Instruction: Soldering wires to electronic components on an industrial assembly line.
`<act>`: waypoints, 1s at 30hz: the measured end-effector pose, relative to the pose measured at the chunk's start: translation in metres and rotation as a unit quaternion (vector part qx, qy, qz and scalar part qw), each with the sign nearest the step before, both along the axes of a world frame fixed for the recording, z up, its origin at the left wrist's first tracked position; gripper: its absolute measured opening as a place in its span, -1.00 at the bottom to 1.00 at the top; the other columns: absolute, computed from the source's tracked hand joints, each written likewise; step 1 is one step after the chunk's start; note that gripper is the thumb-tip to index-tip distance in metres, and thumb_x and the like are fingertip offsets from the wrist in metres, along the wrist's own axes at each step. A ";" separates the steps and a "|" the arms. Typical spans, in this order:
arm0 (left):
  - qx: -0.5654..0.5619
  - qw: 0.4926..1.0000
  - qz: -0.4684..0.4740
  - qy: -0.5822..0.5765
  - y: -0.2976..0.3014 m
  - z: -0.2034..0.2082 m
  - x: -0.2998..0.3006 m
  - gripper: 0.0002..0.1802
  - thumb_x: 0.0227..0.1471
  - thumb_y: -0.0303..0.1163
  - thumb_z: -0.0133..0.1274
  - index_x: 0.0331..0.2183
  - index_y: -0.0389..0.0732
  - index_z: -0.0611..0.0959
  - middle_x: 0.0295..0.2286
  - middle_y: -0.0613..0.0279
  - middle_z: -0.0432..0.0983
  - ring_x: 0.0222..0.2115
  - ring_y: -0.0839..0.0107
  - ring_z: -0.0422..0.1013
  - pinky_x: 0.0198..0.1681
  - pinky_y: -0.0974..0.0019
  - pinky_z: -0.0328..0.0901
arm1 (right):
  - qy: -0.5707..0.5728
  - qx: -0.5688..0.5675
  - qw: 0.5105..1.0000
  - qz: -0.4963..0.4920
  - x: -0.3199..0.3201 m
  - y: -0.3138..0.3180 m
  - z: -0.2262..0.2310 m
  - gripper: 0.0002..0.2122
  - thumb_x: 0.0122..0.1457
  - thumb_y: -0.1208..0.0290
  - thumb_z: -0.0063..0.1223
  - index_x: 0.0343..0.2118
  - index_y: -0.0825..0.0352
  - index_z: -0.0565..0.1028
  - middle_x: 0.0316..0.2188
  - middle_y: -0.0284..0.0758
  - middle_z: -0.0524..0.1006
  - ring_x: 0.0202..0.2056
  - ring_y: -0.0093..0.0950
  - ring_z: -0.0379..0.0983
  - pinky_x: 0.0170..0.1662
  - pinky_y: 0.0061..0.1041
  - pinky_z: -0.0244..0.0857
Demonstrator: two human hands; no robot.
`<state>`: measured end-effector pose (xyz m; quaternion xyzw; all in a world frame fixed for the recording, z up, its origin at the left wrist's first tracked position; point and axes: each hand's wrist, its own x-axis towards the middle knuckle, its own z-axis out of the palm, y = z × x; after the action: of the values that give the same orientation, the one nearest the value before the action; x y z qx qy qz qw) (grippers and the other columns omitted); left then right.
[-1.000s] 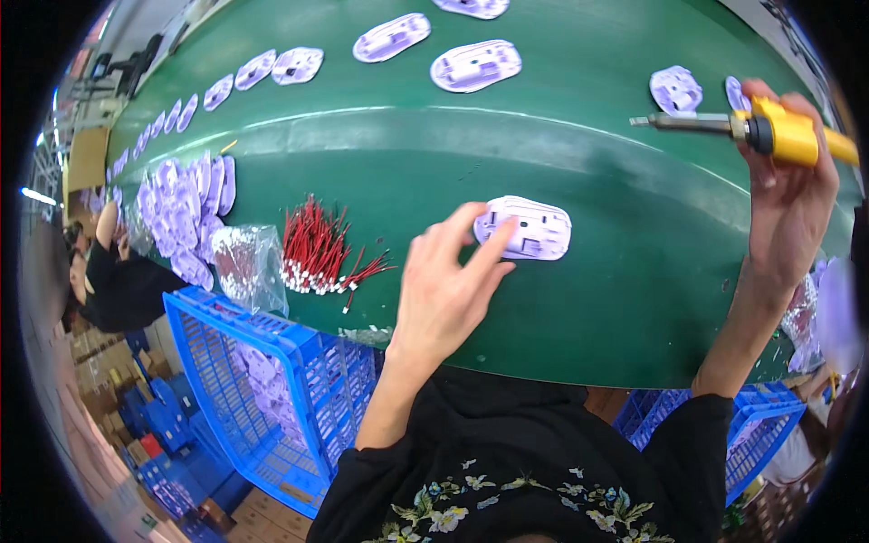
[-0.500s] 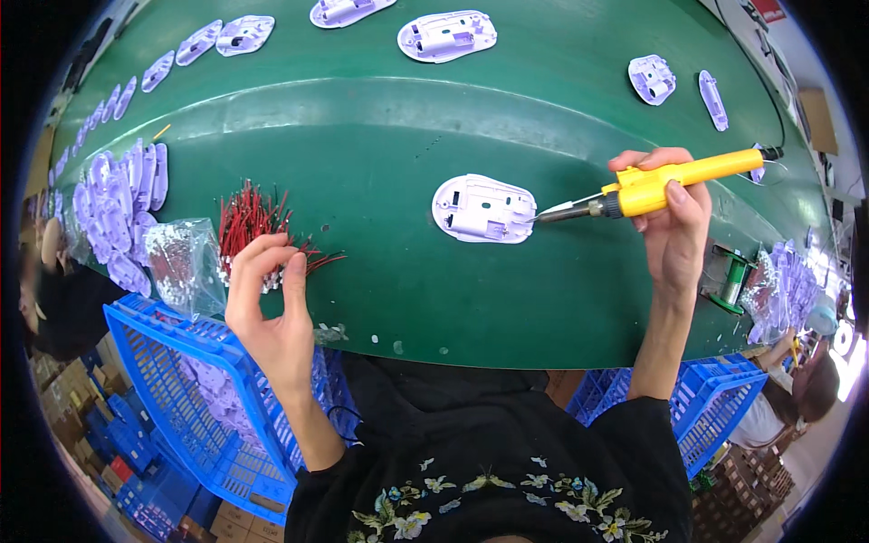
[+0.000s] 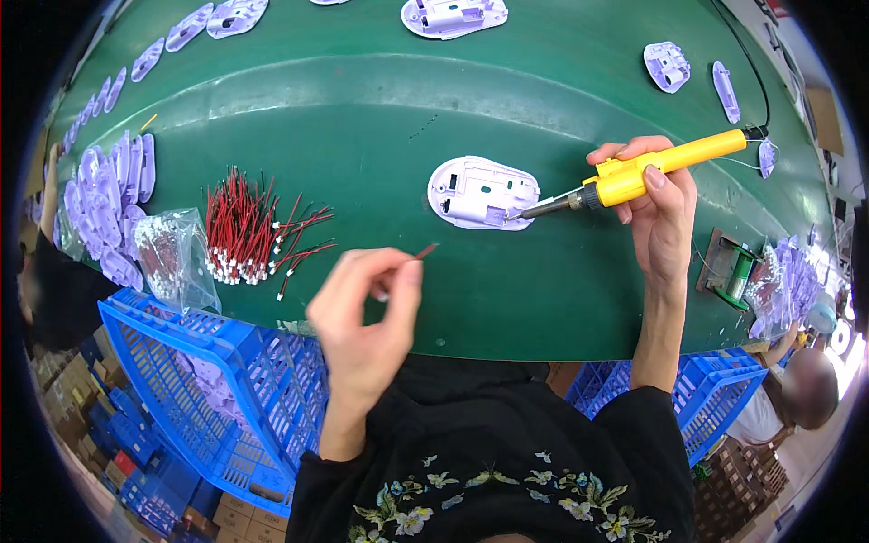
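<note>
Green matting covers the long curved workbench (image 3: 362, 109) I am looking down on, and I take my bearings from the pale lilac plastic shell (image 3: 482, 193) lying open side up near its middle. My right hand (image 3: 659, 204) sits just right of that shell, fingers wrapped firmly around a yellow soldering iron (image 3: 654, 166); its metal tip reaches left and meets the shell's right edge. My left hand (image 3: 367, 312) hovers below and left of the shell, over the bench's near edge, thumb and fingertips pinched narrowly on one thin red wire (image 3: 424, 252) whose free end points up toward the shell without reaching it.

Well left of the shell lies a loose bundle of red wires (image 3: 253, 231) with white ends. Just beyond that is a clear plastic bag (image 3: 172, 258), and farther left a stack of lilac shells (image 3: 113, 204). More single shells dot the far side of the bench. Below the bundle, off the bench edge, stands a blue plastic crate (image 3: 217, 380). Right of the shell, past my right hand, a green spool on a small stand (image 3: 735, 276) sits near the bench's rim.
</note>
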<state>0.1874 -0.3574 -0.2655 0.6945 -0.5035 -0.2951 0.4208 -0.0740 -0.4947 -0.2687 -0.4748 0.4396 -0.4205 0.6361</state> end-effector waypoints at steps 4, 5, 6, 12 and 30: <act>-0.057 0.998 -0.021 -0.011 -0.007 -0.022 -0.028 -0.87 -0.09 -0.61 0.25 -0.43 -0.23 0.64 -0.49 0.29 0.55 -0.57 0.42 0.37 -0.42 0.32 0.20 | 0.001 0.002 1.000 0.003 0.004 -0.001 0.000 -0.74 0.22 0.32 0.03 -0.15 0.41 0.45 -0.20 0.04 0.58 -0.42 -0.56 0.47 -0.46 -0.67 0.30; -0.056 0.998 -0.022 -0.009 -0.009 -0.024 -0.031 -0.87 -0.09 -0.61 0.25 -0.43 -0.23 0.64 -0.49 0.29 0.55 -0.57 0.42 0.37 -0.42 0.32 0.20 | 0.002 0.003 1.000 0.002 0.004 -0.001 -0.001 -0.74 0.22 0.32 0.03 -0.15 0.41 0.45 -0.20 0.04 0.58 -0.42 -0.56 0.47 -0.46 -0.67 0.30; -0.068 0.997 -0.031 -0.024 -0.011 -0.025 -0.033 -0.89 -0.06 -0.62 0.24 -0.42 -0.25 0.64 -0.52 0.29 0.53 -0.55 0.44 0.38 -0.39 0.35 0.20 | 0.006 -0.002 1.000 0.000 0.004 -0.001 -0.001 -0.74 0.22 0.31 0.03 -0.15 0.41 0.45 -0.20 0.03 0.58 -0.42 -0.57 0.46 -0.46 -0.67 0.30; -0.061 0.997 -0.043 -0.032 -0.015 -0.028 -0.039 -0.91 -0.04 -0.60 0.24 -0.42 -0.24 0.64 -0.59 0.35 0.44 -0.56 0.46 0.30 -0.35 0.37 0.12 | 0.011 -0.009 1.000 -0.012 0.006 0.002 0.002 -0.74 0.21 0.30 0.05 -0.16 0.40 0.46 -0.22 0.01 0.59 -0.49 -0.60 0.41 -0.47 -0.68 0.28; -0.036 0.982 0.051 -0.177 -0.015 -0.041 -0.062 -0.82 -0.18 -0.38 0.38 -0.44 -0.07 0.70 -0.15 0.16 0.30 -0.05 0.22 0.22 -0.06 0.13 0.00 | 0.025 -0.020 0.999 -0.019 0.005 0.003 0.002 -0.75 0.20 0.30 0.06 -0.19 0.39 0.48 -0.25 -0.04 0.62 -0.59 -0.67 0.31 -0.49 -0.71 0.25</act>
<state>0.1257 -0.3722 -0.3068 0.7449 -0.5442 -0.1268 0.3646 -0.0692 -0.4920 -0.2672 -0.4895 0.4555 -0.4293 0.6071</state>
